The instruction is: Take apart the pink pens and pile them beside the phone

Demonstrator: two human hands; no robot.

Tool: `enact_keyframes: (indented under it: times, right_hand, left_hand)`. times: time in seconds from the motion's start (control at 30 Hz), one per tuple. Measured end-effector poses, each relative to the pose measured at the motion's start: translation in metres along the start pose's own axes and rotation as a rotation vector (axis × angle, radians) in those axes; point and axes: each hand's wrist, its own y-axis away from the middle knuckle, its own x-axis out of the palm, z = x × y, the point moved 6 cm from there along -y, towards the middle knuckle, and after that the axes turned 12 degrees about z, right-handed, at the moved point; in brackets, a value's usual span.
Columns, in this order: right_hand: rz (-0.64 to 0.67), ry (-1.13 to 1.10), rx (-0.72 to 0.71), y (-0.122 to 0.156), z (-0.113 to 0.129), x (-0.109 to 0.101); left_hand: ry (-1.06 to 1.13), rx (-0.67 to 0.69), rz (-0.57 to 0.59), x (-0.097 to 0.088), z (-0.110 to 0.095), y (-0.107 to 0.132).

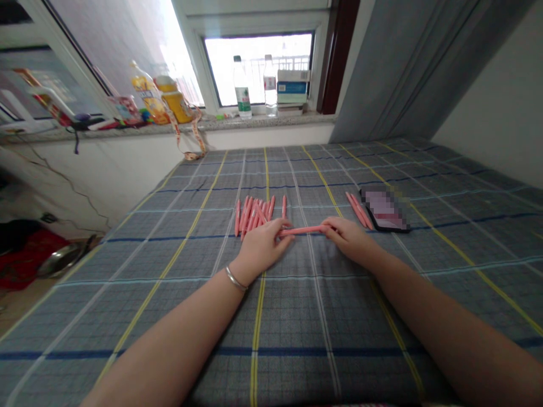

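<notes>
A pink pen (pixel 303 230) lies level between my two hands, just above the plaid cloth. My left hand (pixel 263 243) grips its left end between thumb and fingers. At the other end, my right hand (pixel 344 236) pinches the tip. Beyond my left hand lies a bunch of similar pink pens (pixel 254 210), some crossing over others and partly hidden by the hand. One single pink pen (pixel 284 206) lies a little right of that bunch. To the right of my right hand, a few more pink pens (pixel 358 210) lie side by side.
A phone (pixel 385 209) lies on the plaid cloth (pixel 292 328) beside the right-hand pens. Along the windowsill (pixel 271 120) stand clear bottles (pixel 242 90), boxes (pixel 292 87), a yellow strapped bottle (pixel 176 102) and a drink bottle (pixel 147 93). A grey curtain (pixel 399 68) hangs at right.
</notes>
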Motion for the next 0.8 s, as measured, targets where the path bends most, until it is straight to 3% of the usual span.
enact_keyframes:
  times: [0.13, 0.27, 0.37, 0.47, 0.53, 0.6, 0.67, 0.8]
  right_hand:
    - [-0.041, -0.017, 0.014, -0.001, -0.006, -0.001]
    - [0.076, -0.067, -0.042, -0.002, 0.011, 0.014]
    - [0.135, -0.074, -0.116, 0.000, 0.028, 0.024]
    - [0.158, -0.041, -0.164, 0.001, 0.036, 0.031]
    - [0.150, -0.079, -0.144, 0.000, 0.033, 0.031]
    - [0.096, -0.268, -0.074, -0.001, 0.024, 0.028]
    - [0.012, -0.585, 0.014, -0.002, 0.013, 0.024]
    - [-0.100, -1.112, 0.088, 0.000, 0.008, 0.020]
  left_hand:
    - [0.546, -0.070, -0.112, 0.003, 0.018, -0.005]
    - [0.893, -0.035, -0.091, 0.015, 0.005, -0.007]
    - [0.771, 0.047, 0.060, 0.023, -0.018, -0.006]
    - [0.539, 0.123, 0.064, 0.021, -0.029, -0.004]
    - [0.549, 0.088, 0.059, 0.021, -0.024, -0.004]
    - [0.687, 0.010, 0.095, 0.024, -0.017, -0.004]
    - [0.841, -0.049, 0.205, 0.033, -0.017, -0.003]
    - [0.928, -0.034, 0.480, 0.051, -0.038, 0.003]
